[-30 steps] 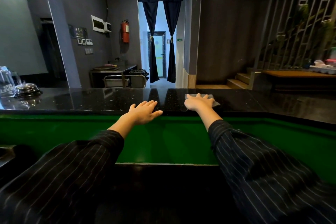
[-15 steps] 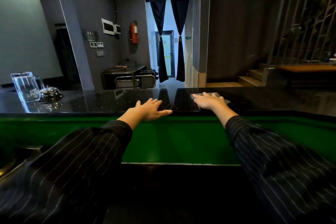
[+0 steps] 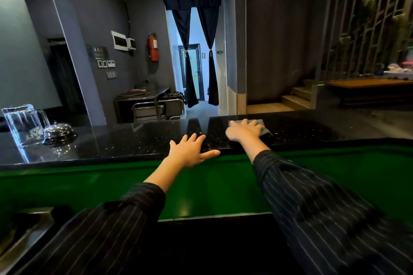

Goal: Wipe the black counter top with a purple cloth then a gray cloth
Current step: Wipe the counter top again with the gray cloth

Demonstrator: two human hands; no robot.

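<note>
The black speckled counter top runs across the view above a green front panel. My right hand lies flat, fingers spread, pressing a gray cloth onto the counter; only the cloth's far and right edges show past the fingers. My left hand rests palm down with fingers apart on the counter's near edge, to the left of the cloth, holding nothing. No purple cloth is in view.
A clear glass pitcher and a chrome service bell stand on the counter at the far left. A metal sink edge shows at lower left. Beyond the counter are a steel trolley and stairs.
The view has shifted so the pitcher and bell sit further into frame. My right hand with the gray cloth has slid slightly across the counter; my left hand stays on the near edge.
</note>
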